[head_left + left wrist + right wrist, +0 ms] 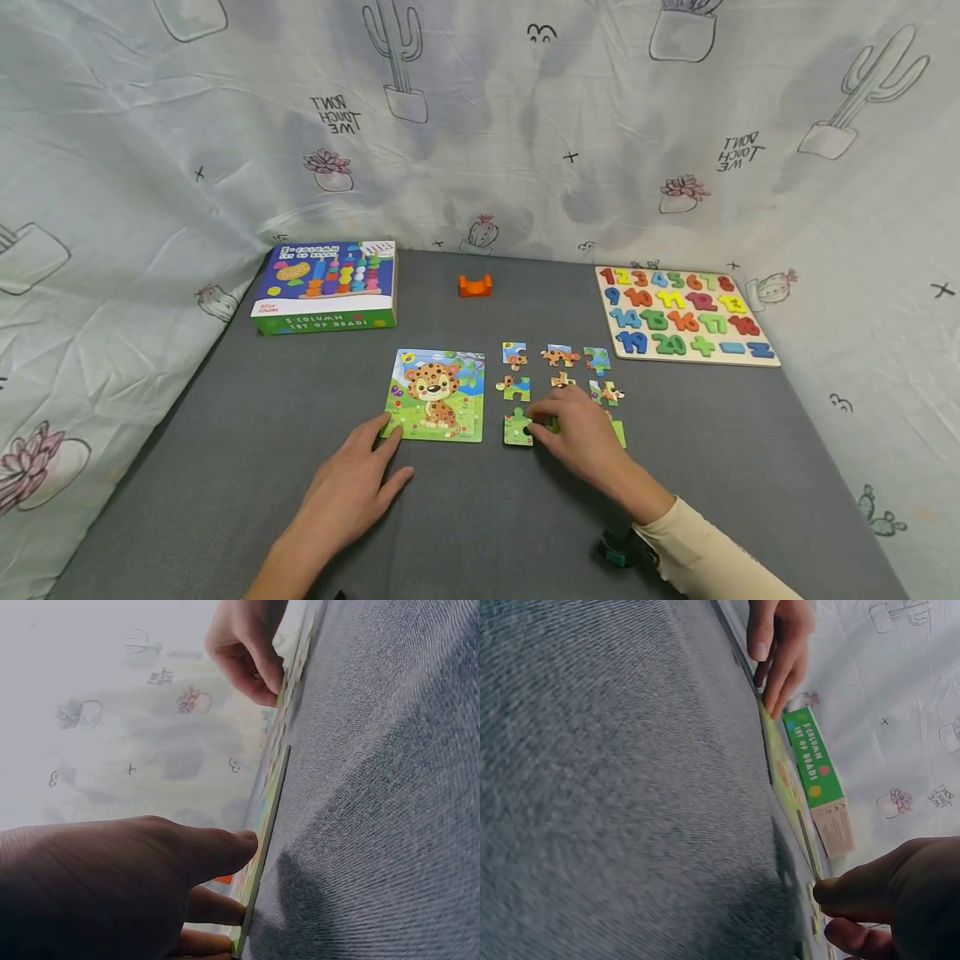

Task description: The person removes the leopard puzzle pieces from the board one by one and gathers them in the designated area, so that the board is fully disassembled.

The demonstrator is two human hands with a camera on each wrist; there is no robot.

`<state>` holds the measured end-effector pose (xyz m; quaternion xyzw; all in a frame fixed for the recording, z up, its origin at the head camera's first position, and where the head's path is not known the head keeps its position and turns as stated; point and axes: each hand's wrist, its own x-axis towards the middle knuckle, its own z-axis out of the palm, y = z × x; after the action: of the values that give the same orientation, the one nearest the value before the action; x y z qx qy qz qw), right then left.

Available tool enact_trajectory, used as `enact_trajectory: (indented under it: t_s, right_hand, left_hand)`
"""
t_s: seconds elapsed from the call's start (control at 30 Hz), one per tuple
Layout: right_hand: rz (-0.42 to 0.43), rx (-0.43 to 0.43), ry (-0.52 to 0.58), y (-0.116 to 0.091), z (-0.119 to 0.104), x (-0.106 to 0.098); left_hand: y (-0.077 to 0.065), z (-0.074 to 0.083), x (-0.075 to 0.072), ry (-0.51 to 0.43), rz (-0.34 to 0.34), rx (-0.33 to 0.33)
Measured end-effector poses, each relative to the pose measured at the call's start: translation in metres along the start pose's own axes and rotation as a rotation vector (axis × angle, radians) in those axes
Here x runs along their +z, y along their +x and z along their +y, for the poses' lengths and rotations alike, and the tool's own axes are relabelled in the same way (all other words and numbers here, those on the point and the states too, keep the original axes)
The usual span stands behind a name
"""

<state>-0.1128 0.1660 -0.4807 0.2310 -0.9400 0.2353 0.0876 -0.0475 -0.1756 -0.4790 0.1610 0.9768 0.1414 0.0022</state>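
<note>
A leopard puzzle board (437,396) lies flat on the grey table, with its printed picture up. My left hand (348,482) rests at the board's lower left corner, its fingertips touching the edge. To the right of the board, several jigsaw pieces are spread in rows. Among them are a leopard-spotted piece (559,356) and a blue-green piece (597,360). At the lower left of this group, my right hand (579,433) pinches a green puzzle piece (516,428) at its right side with thumb and fingers. The right hand partly hides the pieces beneath it.
A bead-set box (326,287) stands at the back left. An orange notched block (475,287) sits at the back centre. The wooden number board (688,317) lies at the back right. A printed cloth (480,125) hangs behind and beside the table.
</note>
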Motion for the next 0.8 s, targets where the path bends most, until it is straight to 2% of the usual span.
enact_trajectory:
  t_s: [0.23,0.43,0.7,0.8]
  right_hand:
    - [0.027,-0.038,-0.019,0.000,0.001,0.009]
    - [0.037,-0.035,-0.029,-0.003,0.000,0.011]
    - [0.063,0.005,-0.004,-0.002,0.000,-0.002]
    - [0.053,0.022,0.003,-0.002,0.002,-0.005]
  left_hand:
    - [0.003,0.001,-0.003,-0.005,-0.019,-0.026]
    - [0.005,0.002,-0.005,0.007,-0.031,-0.032]
    - [0.012,-0.010,-0.007,-0.056,0.029,0.047]
    - [0.017,-0.014,-0.006,-0.060,0.041,0.058]
